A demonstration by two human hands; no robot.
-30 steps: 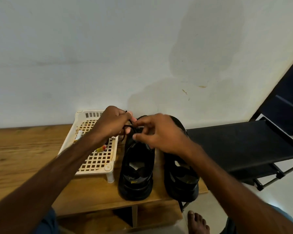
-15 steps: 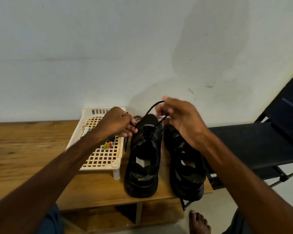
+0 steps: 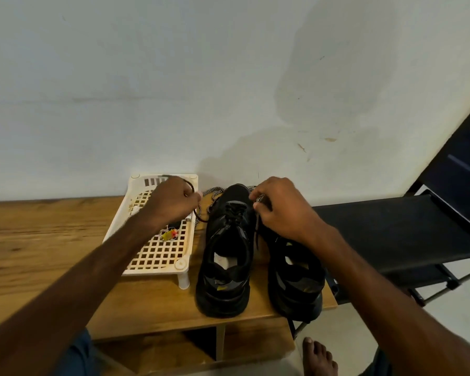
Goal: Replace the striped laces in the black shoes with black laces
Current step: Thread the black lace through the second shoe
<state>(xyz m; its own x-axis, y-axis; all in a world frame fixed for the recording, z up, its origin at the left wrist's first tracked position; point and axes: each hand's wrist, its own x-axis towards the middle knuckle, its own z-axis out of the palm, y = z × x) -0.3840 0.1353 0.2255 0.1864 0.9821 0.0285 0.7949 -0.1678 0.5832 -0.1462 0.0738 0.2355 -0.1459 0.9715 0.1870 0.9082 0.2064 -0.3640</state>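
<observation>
Centre frame, two black shoes [image 3: 225,256]; our left hand [image 3: 174,203] and right hand [image 3: 281,213] (both curled tight) each pinch one black lace [image 3: 257,234].

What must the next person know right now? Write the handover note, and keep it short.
Left hand: grips one end of the black lace, above the white basket.
Right hand: appears to pinch the other end, beside the toe of the shoe on the left.
Striped lace: loose on the wooden table round that toe.
Done: black lace crosses this shoe's eyelets.
Left: tighten and tie it. The hand hides the lacing of the shoe on the right, so check it.
</observation>
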